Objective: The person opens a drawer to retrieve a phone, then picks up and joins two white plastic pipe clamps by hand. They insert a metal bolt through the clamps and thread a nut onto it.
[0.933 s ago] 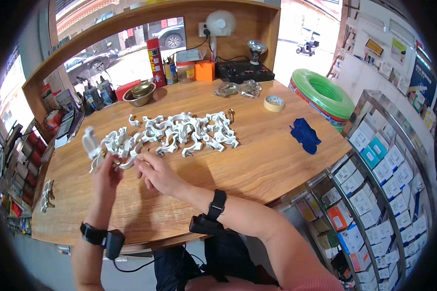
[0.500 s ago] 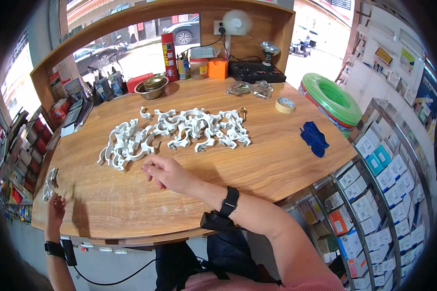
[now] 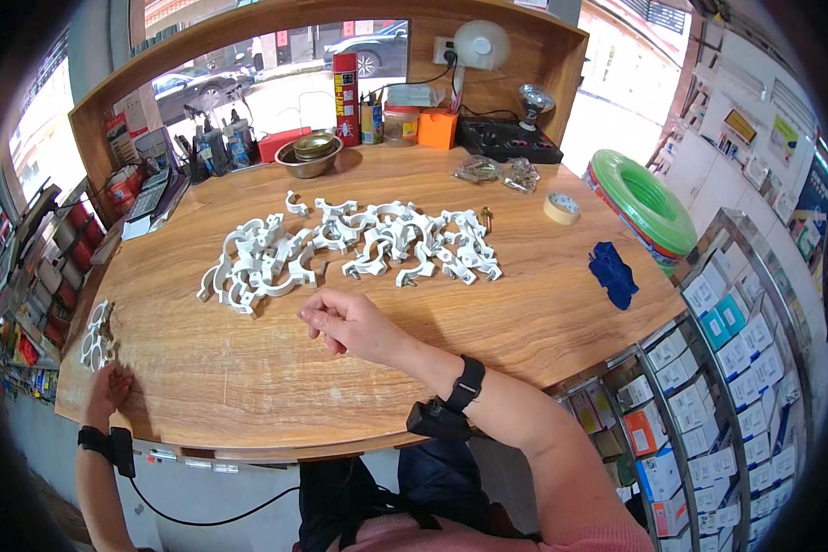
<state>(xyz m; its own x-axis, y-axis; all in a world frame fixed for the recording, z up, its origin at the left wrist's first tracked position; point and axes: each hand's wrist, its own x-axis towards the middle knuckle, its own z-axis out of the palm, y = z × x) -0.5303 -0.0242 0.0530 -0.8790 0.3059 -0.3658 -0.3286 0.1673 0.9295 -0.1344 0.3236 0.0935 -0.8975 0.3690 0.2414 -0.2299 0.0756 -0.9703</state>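
Note:
A heap of white plastic pipe clamps (image 3: 276, 258) with small metal screws lies across the middle of the wooden table. Just in front of it hovers my right hand (image 3: 345, 322), its fingers loosely bent and apart, with nothing visible in them. My left hand (image 3: 109, 390) is at the table's left edge, fingers half curled and apart, and nothing shows in its grasp. Right beyond its fingertips, a small row of white clamps (image 3: 96, 339) lies near that edge; whether the fingers touch it I cannot tell. A brass-coloured bolt (image 3: 488, 219) stands beside the heap's right end.
A tape roll (image 3: 561, 208), a dark blue cloth-like piece (image 3: 613, 276) and a green hose coil (image 3: 649, 204) are on the right. Metal bowls (image 3: 309, 156), a red spray can (image 3: 345, 99) and clear plastic bags (image 3: 497, 171) stand at the back. Box-filled shelves (image 3: 708, 368) flank the table.
The view has shifted, so the table's things appear further right. My left hand has drawn slightly back from the small clamp row, which now lies flatter. The right hand keeps its place before the heap.

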